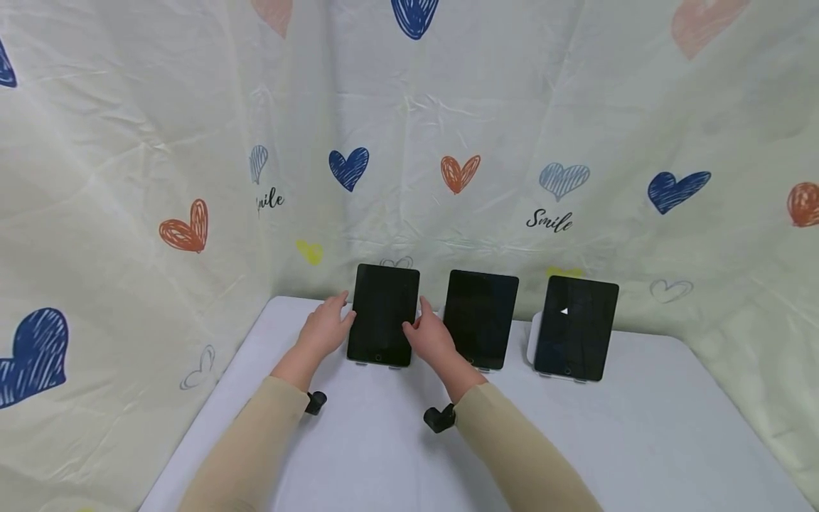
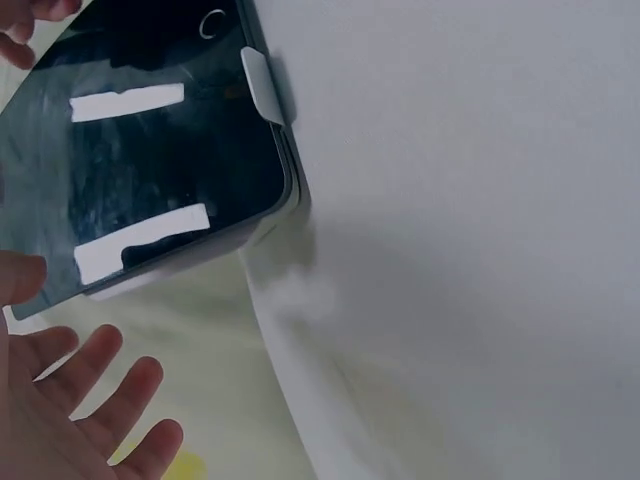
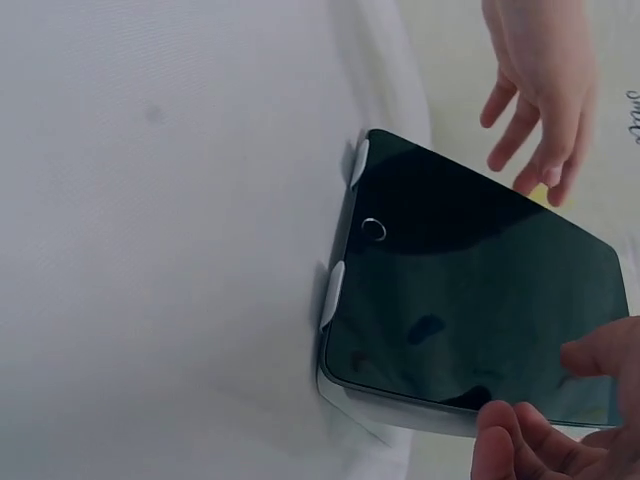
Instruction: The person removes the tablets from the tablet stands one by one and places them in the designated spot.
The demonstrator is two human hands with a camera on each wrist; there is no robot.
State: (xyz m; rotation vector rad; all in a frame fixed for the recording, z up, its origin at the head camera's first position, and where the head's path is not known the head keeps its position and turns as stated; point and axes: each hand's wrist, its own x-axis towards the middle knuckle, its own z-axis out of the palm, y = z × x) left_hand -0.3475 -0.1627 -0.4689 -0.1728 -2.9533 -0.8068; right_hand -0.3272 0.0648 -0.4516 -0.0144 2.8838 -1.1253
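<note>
A black tablet (image 1: 384, 313) leans upright on a white stand, held at its bottom edge by small white clips (image 2: 262, 85). At its left side is my left hand (image 1: 324, 327), fingers spread, the thumb at the edge of the glass in the left wrist view. My right hand (image 1: 431, 338) is at the opposite side. In the right wrist view, its thumb (image 3: 605, 350) overlaps the screen and its fingers (image 3: 530, 440) are loosely bent by the long edge. The screen is dark, with white reflections and a round home button (image 3: 373, 229).
Two more black tablets stand to the right, a middle one (image 1: 481, 320) and a right one (image 1: 577, 327), on a white-covered table (image 1: 371, 455). Close behind hangs a pale sheet (image 1: 397, 107) printed with hearts and "Smile". A black wrist camera (image 1: 439, 418) sits at the right cuff.
</note>
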